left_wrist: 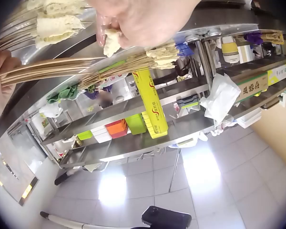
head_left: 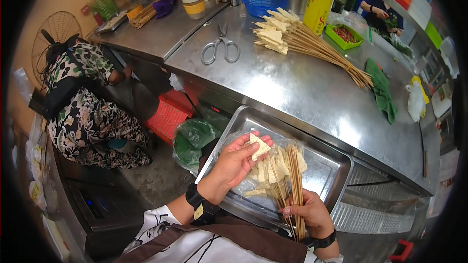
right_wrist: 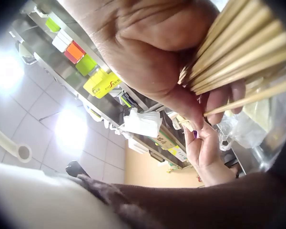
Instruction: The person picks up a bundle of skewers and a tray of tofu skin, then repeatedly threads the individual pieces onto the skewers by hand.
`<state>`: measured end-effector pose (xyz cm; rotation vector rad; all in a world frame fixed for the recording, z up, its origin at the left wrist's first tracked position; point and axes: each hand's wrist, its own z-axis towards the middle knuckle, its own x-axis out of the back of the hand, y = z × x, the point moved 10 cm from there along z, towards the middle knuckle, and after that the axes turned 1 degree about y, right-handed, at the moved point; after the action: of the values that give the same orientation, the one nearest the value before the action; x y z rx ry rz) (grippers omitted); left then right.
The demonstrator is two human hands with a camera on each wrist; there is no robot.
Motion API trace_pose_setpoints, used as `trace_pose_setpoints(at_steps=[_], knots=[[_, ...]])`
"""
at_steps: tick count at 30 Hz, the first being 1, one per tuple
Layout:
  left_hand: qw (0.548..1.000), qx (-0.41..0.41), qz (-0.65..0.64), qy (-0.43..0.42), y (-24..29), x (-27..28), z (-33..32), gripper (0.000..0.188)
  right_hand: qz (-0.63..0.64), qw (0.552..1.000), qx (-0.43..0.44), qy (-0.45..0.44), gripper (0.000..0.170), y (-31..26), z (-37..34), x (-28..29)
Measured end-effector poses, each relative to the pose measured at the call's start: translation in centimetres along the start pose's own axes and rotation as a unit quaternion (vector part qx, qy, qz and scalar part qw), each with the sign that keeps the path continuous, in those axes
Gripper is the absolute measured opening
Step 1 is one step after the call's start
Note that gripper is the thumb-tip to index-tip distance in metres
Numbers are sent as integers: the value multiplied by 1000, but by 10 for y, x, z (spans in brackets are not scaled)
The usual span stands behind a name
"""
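Observation:
My left hand (head_left: 233, 161) pinches a pale, folded piece of what looks like tofu skin (head_left: 260, 147) between thumb and fingers, above a metal tray (head_left: 336, 175). In the left wrist view the same piece (left_wrist: 112, 43) shows under the fingertips. Lower right, my right hand (head_left: 313, 213) grips a bundle of thin bamboo skewers (head_left: 294, 168). Seen from the right wrist, one skewer (right_wrist: 252, 99) stands apart from the bundle at the thumb tip. More pale pieces (head_left: 265, 171), some on skewers, lie on clear plastic in the tray, partly hidden by the left hand.
On the steel counter (head_left: 292, 92) lie scissors (head_left: 221, 48), a pile of loaded skewers (head_left: 312, 39) and a green cloth (head_left: 381, 87). A green box (head_left: 344, 36) stands behind. At left, a person (head_left: 87, 97) bends beside a red crate (head_left: 168, 117) and a plastic-lined bin (head_left: 194, 139).

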<state>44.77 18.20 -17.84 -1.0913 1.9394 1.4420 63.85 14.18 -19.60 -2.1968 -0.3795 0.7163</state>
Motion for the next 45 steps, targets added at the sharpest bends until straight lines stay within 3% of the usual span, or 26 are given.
trace_pose_setpoints(at_steps=[23, 42, 45], knots=[[984, -76, 146, -72, 4, -33, -16, 31, -31, 1000, 3, 0, 18, 6, -3, 6], [988, 13, 135, -72, -24, -24, -14, 29, -19, 1000, -7, 16, 18, 4, 1, 6], [993, 11, 70, -94, -21, -26, -8, 26, 0, 1000, -4, 13, 19, -1, 2, 2]])
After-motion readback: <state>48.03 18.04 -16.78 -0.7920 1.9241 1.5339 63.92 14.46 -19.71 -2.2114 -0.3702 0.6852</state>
